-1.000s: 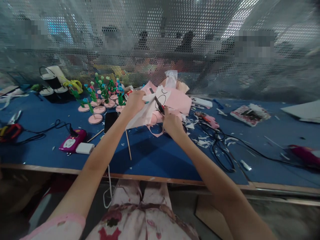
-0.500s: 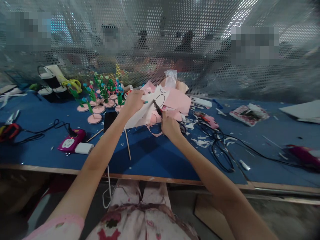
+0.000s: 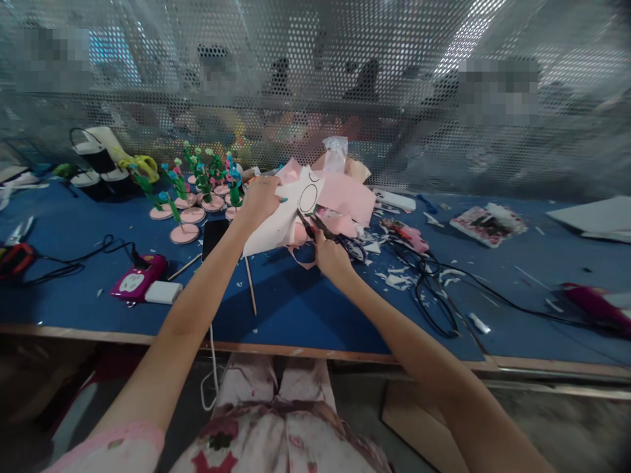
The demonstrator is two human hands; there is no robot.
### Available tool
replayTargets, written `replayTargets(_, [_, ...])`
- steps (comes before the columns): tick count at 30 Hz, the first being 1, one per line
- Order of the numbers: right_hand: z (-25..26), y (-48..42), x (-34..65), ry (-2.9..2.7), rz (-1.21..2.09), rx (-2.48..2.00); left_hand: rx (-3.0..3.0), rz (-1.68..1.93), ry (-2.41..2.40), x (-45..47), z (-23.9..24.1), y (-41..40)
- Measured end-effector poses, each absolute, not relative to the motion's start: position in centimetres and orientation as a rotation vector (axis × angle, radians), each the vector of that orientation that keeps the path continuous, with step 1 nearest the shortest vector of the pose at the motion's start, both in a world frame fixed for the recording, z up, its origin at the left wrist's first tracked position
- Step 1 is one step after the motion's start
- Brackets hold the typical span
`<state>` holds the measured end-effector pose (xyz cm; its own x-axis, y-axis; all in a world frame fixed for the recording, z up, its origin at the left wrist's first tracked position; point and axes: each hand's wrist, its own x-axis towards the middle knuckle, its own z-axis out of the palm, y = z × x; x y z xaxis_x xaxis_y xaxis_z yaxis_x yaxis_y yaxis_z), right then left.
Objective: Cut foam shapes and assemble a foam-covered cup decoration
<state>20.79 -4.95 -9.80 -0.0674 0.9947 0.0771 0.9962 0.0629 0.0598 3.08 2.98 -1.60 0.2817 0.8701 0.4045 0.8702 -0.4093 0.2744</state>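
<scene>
A white sheet of paper (image 3: 276, 226) with black oval outlines drawn on it is pinched in my left hand (image 3: 261, 200), raised above the table. My right hand (image 3: 332, 256) grips a pair of dark scissors (image 3: 309, 226). Their blades are spread at the lower edge of the paper, just below one drawn oval. Behind and under the paper lie pink sheets (image 3: 348, 197) in a loose pile. A cut pink strip (image 3: 302, 257) curls beneath the scissors.
Several green-stemmed flower ornaments on pink discs (image 3: 185, 233) stand to the left. Nearby lie a purple power socket (image 3: 140, 277), a dark phone (image 3: 215, 236) and other scissors (image 3: 17, 246). Paper scraps (image 3: 399, 279), black cable (image 3: 434, 309) and a pink glue gun (image 3: 417, 238) lie to the right.
The scissors have shifted slightly down, and their blades have come apart. The paper has moved a little down and left with my left hand.
</scene>
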Motion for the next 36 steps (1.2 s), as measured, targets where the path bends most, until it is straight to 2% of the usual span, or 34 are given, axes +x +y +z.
replayTargets(7, [-9.8, -5.3, 20.8, -2.281, -0.101, -2.162, -2.511, -0.870, -1.668, 2.7, -2.2, 3.7])
replayTargets(15, [-10.6, -5.8, 21.0, -2.432, -0.222, -2.142, -2.521, -0.823, -1.690, 2.1, -0.9, 2.9])
replayTargets(23, [-10.0, -5.8, 21.7, -2.208, -0.057, -2.176, -2.452, -0.965, -1.744, 0.6, 0.6, 3.1])
replayTargets(29, [-9.6, -5.6, 22.5, -2.043, 0.050, -2.163, -2.163, -1.351, -1.849, -1.7, 1.6, 3.7])
replayTargets(34, [-10.1, -4.3, 23.6, -1.759, 0.185, -2.063, -1.877, -2.174, -1.767, 1.6, 1.5, 8.1])
replayTargets(36, [-10.5, -3.9, 24.1, -1.651, 0.226, -2.013, -1.830, -2.265, -1.824, 3.8, 1.6, 10.4])
